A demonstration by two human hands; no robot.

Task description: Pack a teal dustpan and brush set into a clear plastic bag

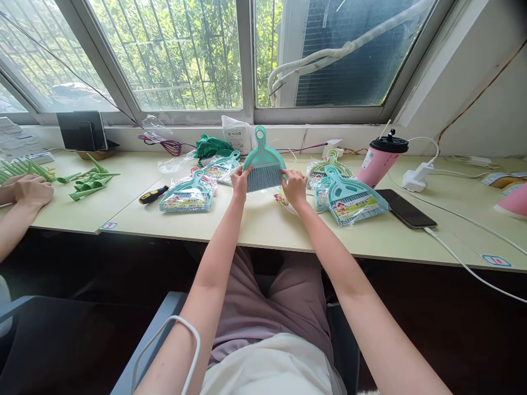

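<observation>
A small teal hand brush with grey bristles [263, 163] stands upright on the pale desk [263, 222], its handle loop pointing up. My left hand [240, 179] grips its left side and my right hand [295, 186] grips its right side. Bagged teal brush-and-dustpan sets lie on both sides: one pack [188, 196] at the left, another [223, 166] behind it, and two packs [351, 200] at the right. A small label or wrapper [281, 197] lies under my right hand.
A pink lidded cup [381, 159], a black phone [405, 208] on a white cable and a white charger [416, 178] sit at the right. A black-and-yellow screwdriver [153, 194] lies left. Another person's hand [29, 190] rests by green plastic parts [88, 182]. A tablet [81, 130] leans at the sill.
</observation>
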